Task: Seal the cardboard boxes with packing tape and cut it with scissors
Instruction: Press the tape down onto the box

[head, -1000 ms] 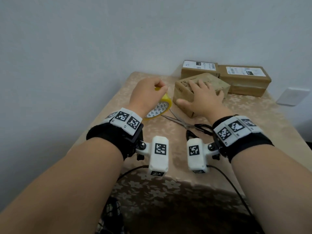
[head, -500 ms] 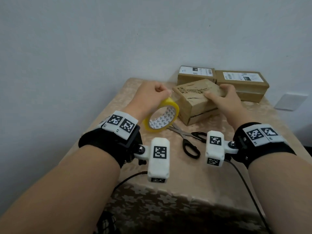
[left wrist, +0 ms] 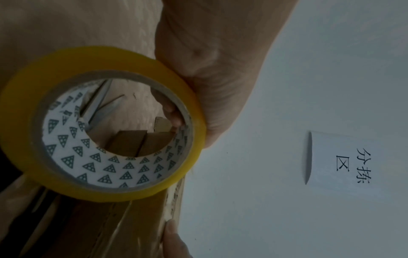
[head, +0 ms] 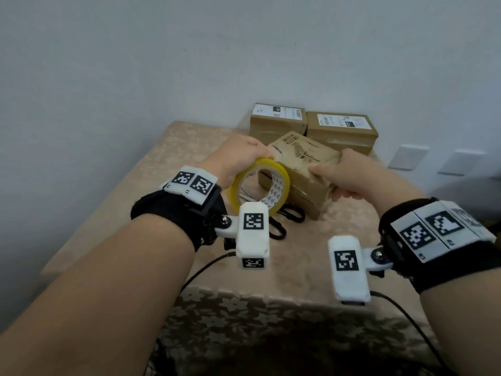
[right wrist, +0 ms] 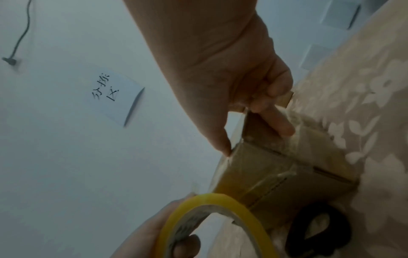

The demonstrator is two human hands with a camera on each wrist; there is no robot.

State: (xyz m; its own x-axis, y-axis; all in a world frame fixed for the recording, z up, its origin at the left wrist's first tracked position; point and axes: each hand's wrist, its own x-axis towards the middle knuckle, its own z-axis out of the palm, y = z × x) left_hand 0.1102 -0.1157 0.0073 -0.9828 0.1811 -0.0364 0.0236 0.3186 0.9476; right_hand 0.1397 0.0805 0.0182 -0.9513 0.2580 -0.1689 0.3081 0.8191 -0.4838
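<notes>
My left hand [head: 241, 156] grips a yellow roll of packing tape [head: 271, 165] upright, fingers through its core, against the near left end of a small cardboard box [head: 303, 156]. My right hand [head: 349, 175] holds the box's right end, thumb on top and fingers underneath, and the box is tilted up. Glossy tape lies over the box's [right wrist: 276, 174] near face. The left wrist view shows the roll [left wrist: 110, 57] and scissor blades [left wrist: 99, 103] through its hole. Black-handled scissors [head: 279, 230] lie on the table under the roll, partly hidden.
Two more cardboard boxes with white labels [head: 278, 122] [head: 343, 128] stand at the back against the wall. The table [head: 176, 158] has a beige flowered cloth; its front edge is near my wrists. White wall plates [head: 408, 157] sit at the right.
My right hand moved from the box's top to its right end and tilted it up. My left hand lifted the tape roll off the table to the box's left end.
</notes>
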